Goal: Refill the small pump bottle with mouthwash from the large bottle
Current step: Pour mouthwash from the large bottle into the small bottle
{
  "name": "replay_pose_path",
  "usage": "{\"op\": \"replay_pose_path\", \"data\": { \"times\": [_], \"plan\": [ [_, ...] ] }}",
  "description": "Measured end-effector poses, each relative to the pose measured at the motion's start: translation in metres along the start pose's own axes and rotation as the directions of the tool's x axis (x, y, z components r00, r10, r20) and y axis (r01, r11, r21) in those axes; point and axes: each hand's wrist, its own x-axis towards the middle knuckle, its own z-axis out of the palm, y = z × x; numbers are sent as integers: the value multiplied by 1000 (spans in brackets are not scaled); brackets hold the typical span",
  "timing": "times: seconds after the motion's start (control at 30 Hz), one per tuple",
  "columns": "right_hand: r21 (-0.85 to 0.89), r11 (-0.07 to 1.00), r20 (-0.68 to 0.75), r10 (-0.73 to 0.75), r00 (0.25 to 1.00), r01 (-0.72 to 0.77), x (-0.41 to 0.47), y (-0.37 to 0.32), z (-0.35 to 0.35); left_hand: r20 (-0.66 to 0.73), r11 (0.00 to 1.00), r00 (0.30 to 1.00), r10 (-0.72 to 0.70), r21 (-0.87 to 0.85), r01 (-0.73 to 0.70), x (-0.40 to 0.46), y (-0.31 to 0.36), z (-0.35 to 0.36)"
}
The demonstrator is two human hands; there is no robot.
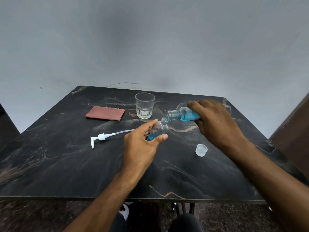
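Note:
My left hand (142,144) grips the small clear bottle (159,128), which is tilted with its open neck up and to the right and has blue liquid in its lower part. My right hand (215,121) holds the large clear bottle (182,114) of blue mouthwash nearly on its side, its open mouth just above the small bottle's neck. A thin blue stream runs between the two mouths. The white pump head (100,138) with its long tube lies on the table to the left. The large bottle's clear cap (201,149) lies at the right.
A dark marbled table (66,164) carries everything. An empty drinking glass (144,105) stands at the back, close to the large bottle's mouth. A folded reddish cloth (105,113) lies left of the glass. A grey wall is behind the table.

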Motion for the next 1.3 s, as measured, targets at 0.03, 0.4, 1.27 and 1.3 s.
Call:
{"op": "replay_pose_path", "data": {
  "times": [0.03,0.4,1.27,1.3],
  "plan": [
    [0,1000,1,-1,1000,1,0,0,0,2,1000,1000,-1,-2,1,0,0,0],
    [-18,1000,9,4,1000,-4,0,1,2,6,1000,1000,-11,-14,11,1,-3,1],
    [-8,1000,-16,-6,1000,6,1,4,3,19,1000,1000,-22,-2,22,-1,4,-2],
    [-11,1000,-18,-6,1000,6,2,4,3,21,1000,1000,-20,-1,20,-1,4,-2]
  ]
}}
